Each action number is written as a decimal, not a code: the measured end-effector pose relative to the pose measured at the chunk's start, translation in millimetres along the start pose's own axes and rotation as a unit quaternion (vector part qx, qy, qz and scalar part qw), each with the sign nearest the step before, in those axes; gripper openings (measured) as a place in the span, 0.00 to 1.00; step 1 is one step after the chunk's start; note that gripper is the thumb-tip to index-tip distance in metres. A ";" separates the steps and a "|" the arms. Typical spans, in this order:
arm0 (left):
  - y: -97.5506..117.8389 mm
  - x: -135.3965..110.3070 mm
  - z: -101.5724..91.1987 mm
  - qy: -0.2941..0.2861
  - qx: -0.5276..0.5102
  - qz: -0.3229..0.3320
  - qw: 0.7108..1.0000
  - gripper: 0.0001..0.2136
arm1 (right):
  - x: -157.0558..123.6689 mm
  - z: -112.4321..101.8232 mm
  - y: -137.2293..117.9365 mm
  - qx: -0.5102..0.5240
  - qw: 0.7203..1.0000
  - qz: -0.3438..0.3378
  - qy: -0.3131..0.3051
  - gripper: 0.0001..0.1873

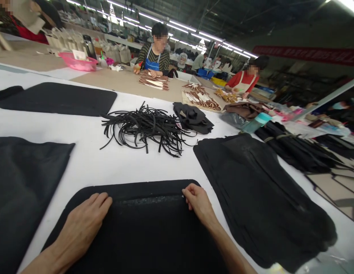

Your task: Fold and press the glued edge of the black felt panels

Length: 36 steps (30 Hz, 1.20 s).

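Note:
A black fabric panel with rounded corners (148, 236) lies on the white table (88, 160) right in front of me. My left hand (85, 220) rests flat on its upper left part, fingers stretched out together. My right hand (197, 201) sits at the panel's upper right corner with fingers curled, pinching at the end of a narrow black strip (151, 199) that runs along the panel's top edge. A tangled pile of black strips (145, 127) lies beyond the panel, out of reach of both hands.
A stack of black panels (259, 194) lies to the right, another black sheet (19, 190) to the left, a further panel (59, 99) at the back left. Folded black cloth (192, 118) and bundled strips (293, 146) sit beyond. Other people work at tan tables (122, 82) farther back.

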<state>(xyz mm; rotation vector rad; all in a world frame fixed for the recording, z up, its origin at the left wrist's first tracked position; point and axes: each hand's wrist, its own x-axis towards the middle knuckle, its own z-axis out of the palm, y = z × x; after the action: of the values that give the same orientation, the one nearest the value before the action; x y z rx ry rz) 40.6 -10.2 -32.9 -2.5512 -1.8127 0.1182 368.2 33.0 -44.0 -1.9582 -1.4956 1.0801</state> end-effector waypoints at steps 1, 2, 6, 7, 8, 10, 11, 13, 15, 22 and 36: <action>1.3 -1.3 -1.1 -0.004 0.013 0.004 1.000 0.23 | -0.6 0.4 -1.0 -0.006 1.000 0.001 0.004 0.13; 3.4 -2.5 -2.8 -0.009 0.027 0.008 1.000 0.24 | -1.3 0.8 -2.1 -0.013 1.000 0.002 0.009 0.13; 19.6 -5.3 -13.8 -0.024 0.097 0.012 0.995 0.33 | -4.7 3.7 -4.5 -0.047 0.998 0.006 0.033 0.12; 24.4 -4.9 -16.6 -0.026 0.114 0.011 0.993 0.34 | -5.5 4.7 -4.3 -0.061 0.997 0.001 0.041 0.12; 28.9 -4.2 -18.9 -0.026 0.131 0.010 0.991 0.35 | -6.2 5.7 -3.7 -0.080 0.996 -0.009 0.049 0.13; 36.8 -1.7 -21.7 -0.029 0.164 0.009 0.986 0.36 | -7.1 7.7 -2.0 -0.126 0.989 -0.037 0.068 0.13; 39.9 -0.3 -22.2 -0.031 0.179 0.010 0.983 0.36 | -7.4 8.4 -1.1 -0.149 0.985 -0.051 0.076 0.13; 44.7 2.4 -21.6 -0.033 0.207 0.016 0.978 0.36 | -7.7 9.5 0.1 -0.180 0.978 -0.067 0.084 0.13; 48.1 4.3 -20.4 -0.033 0.229 0.019 0.973 0.36 | -8.0 9.9 0.0 -0.200 0.973 -0.070 0.087 0.13; 55.2 6.0 -20.7 -0.026 0.263 0.013 0.964 0.36 | -14.3 6.8 -10.6 -0.380 0.914 -0.085 0.117 0.05; 60.4 6.5 -18.5 -0.019 0.214 -0.024 0.976 0.33 | -46.3 71.7 -54.2 -0.435 0.814 -0.383 0.029 0.24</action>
<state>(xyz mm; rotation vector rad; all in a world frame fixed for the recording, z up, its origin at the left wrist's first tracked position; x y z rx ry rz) 100.9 -23.3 -18.0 -2.2182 -1.6390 0.5003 273.9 -1.4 -31.9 -1.4684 -2.6880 -0.0729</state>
